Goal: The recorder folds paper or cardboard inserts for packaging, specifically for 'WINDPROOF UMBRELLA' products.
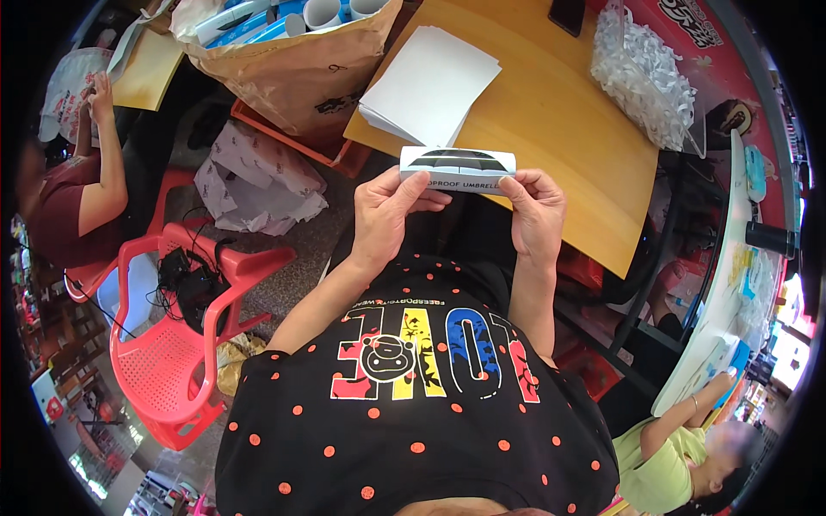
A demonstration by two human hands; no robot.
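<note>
Pinching a printed white-and-grey tube point(458, 162) at both ends, the person holds it level in front of the near edge of the wooden table point(568, 185), nearer that edge's left corner than its right. The left hand point(381, 213) has its thumb pressed over the tube's left end, with fingers curled beneath; the right hand point(539, 211) grips the other end between thumb and bent fingers. A dark umbrella picture faces up between them.

Just beyond the tube, a stack of white sheets point(434, 82) lies by the table's near left corner. Along the right edge stands a clear bin point(699, 129) filled with shredded white paper point(645, 82), and a dark phone point(567, 15) lies toward the far edge. Beside the table's left edge, a brown paper bag point(288, 82) holds blue and white tubes point(323, 14). Farther left stands a red plastic chair point(163, 365) with black cables point(185, 279) on it.
</note>
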